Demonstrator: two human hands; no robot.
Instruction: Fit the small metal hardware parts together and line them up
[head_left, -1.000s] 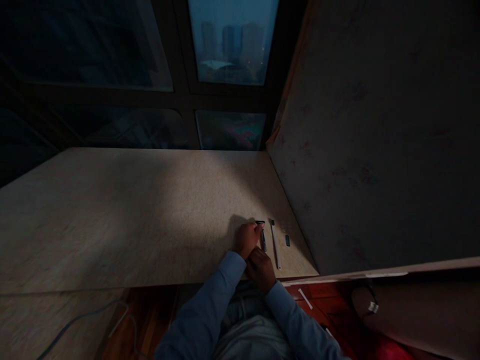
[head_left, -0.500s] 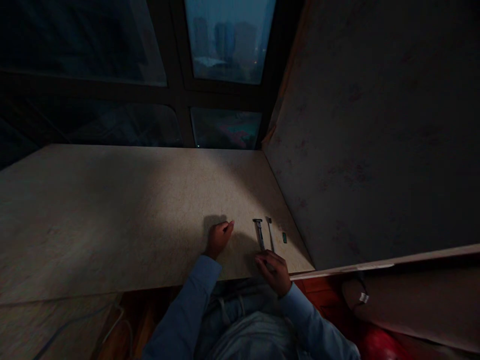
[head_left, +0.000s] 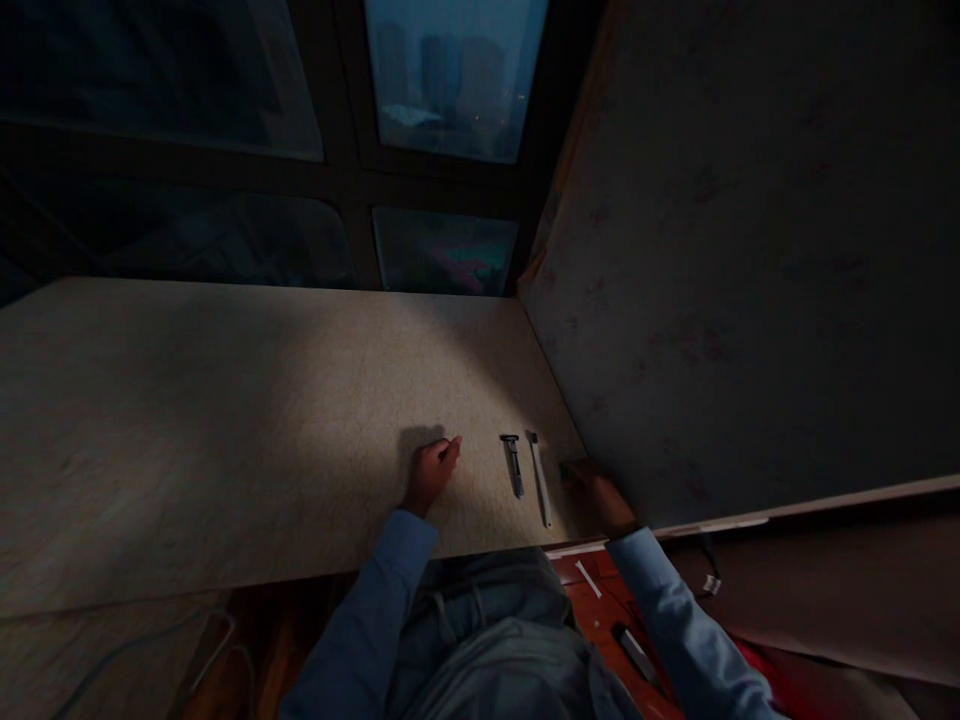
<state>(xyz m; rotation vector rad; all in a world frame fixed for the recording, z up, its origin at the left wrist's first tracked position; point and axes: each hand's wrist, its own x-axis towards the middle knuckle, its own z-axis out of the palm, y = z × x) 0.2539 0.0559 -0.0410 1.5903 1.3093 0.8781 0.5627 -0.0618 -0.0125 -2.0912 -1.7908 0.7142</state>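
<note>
My left hand (head_left: pixel 435 468) rests on the pale tabletop as a loose fist, thumb against the curled fingers, with nothing seen in it. To its right lie a razor (head_left: pixel 515 468) with its dark head away from me, and a light-handled toothbrush (head_left: pixel 541 482) beside it. Close to the wall, my right hand (head_left: pixel 602 497) reaches down in shadow. Its fingertips close on a small dark green object (head_left: pixel 565 470), which they partly cover; its kind is too dark to tell.
The pale tabletop (head_left: pixel 360 390) meets a patterned wall panel (head_left: pixel 705 300) on the right and a window (head_left: pixel 454 80) at the back. Below the front edge, a white strip (head_left: pixel 589 579) and a dark, light-edged object (head_left: pixel 637 655) lie on a reddish surface. A cable (head_left: pixel 127 650) runs lower left.
My right hand has moved right, from the handle ends of the razor and toothbrush to the small green object. Both handles now show fully. My left hand has stayed on the table.
</note>
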